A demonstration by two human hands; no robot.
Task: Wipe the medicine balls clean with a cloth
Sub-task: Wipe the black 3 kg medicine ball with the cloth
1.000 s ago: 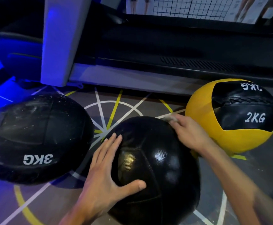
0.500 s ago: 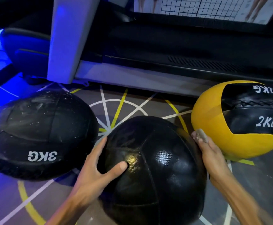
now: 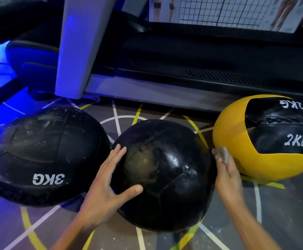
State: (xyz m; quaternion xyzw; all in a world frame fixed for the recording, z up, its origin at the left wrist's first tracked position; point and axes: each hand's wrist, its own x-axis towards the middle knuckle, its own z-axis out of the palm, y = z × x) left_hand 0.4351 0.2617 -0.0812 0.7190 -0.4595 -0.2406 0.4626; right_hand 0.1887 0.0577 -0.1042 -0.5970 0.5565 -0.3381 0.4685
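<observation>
Gym floor (image 3: 282, 213), grey with white and yellow painted lines, blue light at the left. Nearest, the left hand (image 3: 109, 184) lies spread and flat on the near-left face of the middle black medicine ball (image 3: 165, 177), steadying it. The right hand (image 3: 226, 177) is at that ball's right flank, its fingers pinching a small wad of grey cloth (image 3: 221, 154) between this ball and the yellow-and-black 2KG ball (image 3: 237, 141) just beside it. To the left rests a dusty black 3KG ball (image 3: 44, 156). Behind stands a treadmill (image 3: 201, 69). Step in hand, as judged: wiping the middle ball's right side. The next move likely calls for turning the ball to reach unwiped panels, or shifting to a neighbour. Compared with one second earlier, the cloth hand has travelled from the ball's top down its right side, and the left hand has slid lower.
</observation>
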